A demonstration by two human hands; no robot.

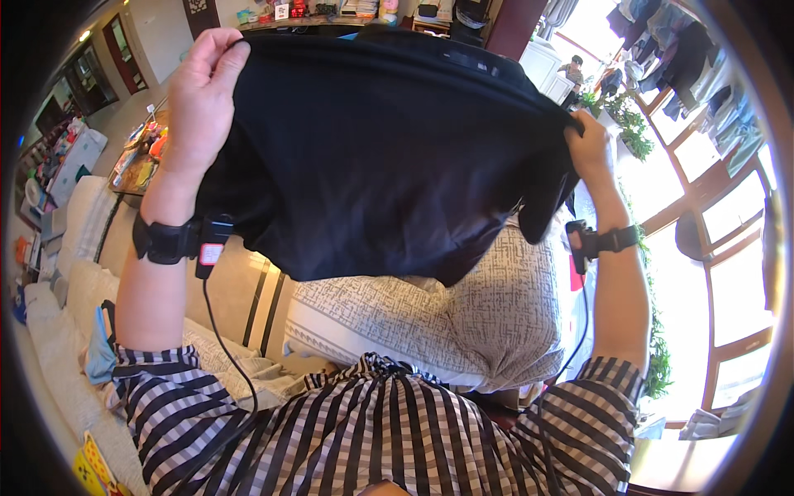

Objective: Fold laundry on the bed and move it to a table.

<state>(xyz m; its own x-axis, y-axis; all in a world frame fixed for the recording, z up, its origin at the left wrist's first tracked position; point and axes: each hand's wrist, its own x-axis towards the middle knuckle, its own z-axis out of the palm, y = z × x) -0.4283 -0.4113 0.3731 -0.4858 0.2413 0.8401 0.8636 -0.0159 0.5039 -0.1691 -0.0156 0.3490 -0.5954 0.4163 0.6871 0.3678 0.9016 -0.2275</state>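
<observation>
A black T-shirt hangs spread out in the air between my two hands. My left hand pinches its upper left corner between thumb and fingers. At the upper right, my right hand is closed on the cloth, its fingers partly hidden behind the fabric. A small printed label patch shows near the top edge, by the neckline. The lower hem dips unevenly, and a sleeve-like flap droops below my right hand. Each forearm wears a black strap with a small device and a cable.
Below the shirt stands a couch seat with a grey patterned cover. A pale sofa runs along the left, near a low table with objects on it. Clothes hang by the windows at right, where another person is far off.
</observation>
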